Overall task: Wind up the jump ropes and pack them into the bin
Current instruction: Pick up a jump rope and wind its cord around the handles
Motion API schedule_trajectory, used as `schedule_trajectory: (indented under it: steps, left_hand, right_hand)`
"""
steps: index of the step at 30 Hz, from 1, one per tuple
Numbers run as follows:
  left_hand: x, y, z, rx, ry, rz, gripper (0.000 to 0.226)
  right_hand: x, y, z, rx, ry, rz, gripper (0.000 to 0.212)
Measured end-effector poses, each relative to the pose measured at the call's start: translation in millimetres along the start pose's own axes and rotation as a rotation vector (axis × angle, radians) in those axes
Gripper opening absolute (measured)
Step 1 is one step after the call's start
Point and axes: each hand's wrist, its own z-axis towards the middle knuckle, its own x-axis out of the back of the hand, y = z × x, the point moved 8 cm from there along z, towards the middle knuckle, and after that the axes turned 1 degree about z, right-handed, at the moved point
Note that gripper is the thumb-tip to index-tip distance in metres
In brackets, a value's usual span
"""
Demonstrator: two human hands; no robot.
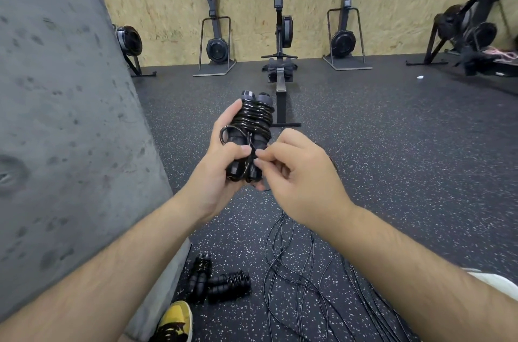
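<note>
Left hand (221, 156): fingers curled around wound jump rope (253, 123), thumb pressing its front. Right hand (302, 173): fingers pinched together on one strand; strand end hard to make out.

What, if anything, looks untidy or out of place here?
Several unwound black ropes lie crossed and tangled on the floor, beside two wound bundles. A small white scrap lies on the floor far right. No bin is visible.
</note>
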Motion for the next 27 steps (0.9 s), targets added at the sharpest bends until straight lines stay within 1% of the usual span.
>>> schedule_trajectory:
  steps: [3,5,7,9,11,12,15,18,19,21,23,25,27]
  left_hand:
    - [-4.8,-3.3,-1.9,0.0,-0.012,0.019,0.072]
    - [-4.9,-2.6,-1.5,-0.007,-0.006,-0.003,0.071]
    - [-2.1,-0.5,-0.3,-0.01,0.016,-0.038,0.07]
    - [-1.1,-0.1,0.4,-0.006,0.017,-0.051,0.07]
    - [-2.6,-0.8,0.0,-0.006,0.002,-0.045,0.07]
    - [-2.8,-1.6,-0.1,-0.006,-0.005,-0.043,0.07]
    - [-2.9,-4.2,-0.6,-0.009,-0.019,-0.009,0.072]
    - [-0.1,-9.2,-2.2,0.013,-0.01,0.043,0.074]
    - [2.0,-11.2,-2.3,0.021,0.002,0.053,0.074]
    - [9.9,-15.8,-0.6,0.03,0.049,0.075,0.075]
    - [23.1,-21.5,3.2,0.028,0.12,0.188,0.076]
    - [36.9,-26.9,6.5,0.01,0.172,0.419,0.077]
    - [43.2,-30.6,6.6,0.003,0.154,0.641,0.078]
  right_hand:
    - [1.7,-3.1,2.0,0.0,0.01,-0.008,0.01]
    - [4.0,-1.6,4.3,-0.019,0.0,0.047,0.004]
    - [6.0,3.9,6.6,-0.054,-0.023,0.084,0.01]
    - [7.4,10.3,6.8,-0.068,-0.049,0.046,0.012]
    - [7.0,12.1,5.5,-0.067,-0.061,0.039,0.005]
    - [6.2,11.4,4.5,-0.06,-0.056,0.041,0.004]
    - [2.6,8.0,4.9,-0.022,-0.026,0.033,0.007]
    - [-5.9,3.2,5.8,0.04,-0.047,-0.014,0.013]
    - [-9.4,4.9,6.4,0.03,-0.052,-0.023,0.013]
    - [-18.7,15.4,7.1,-0.074,-0.071,-0.015,0.012]
    - [-29.0,30.2,5.7,-0.258,-0.087,0.02,0.016]
    - [-38.9,43.0,0.5,-0.473,-0.115,0.112,0.026]
    - [-53.1,47.4,-6.5,-0.629,-0.163,0.268,0.037]
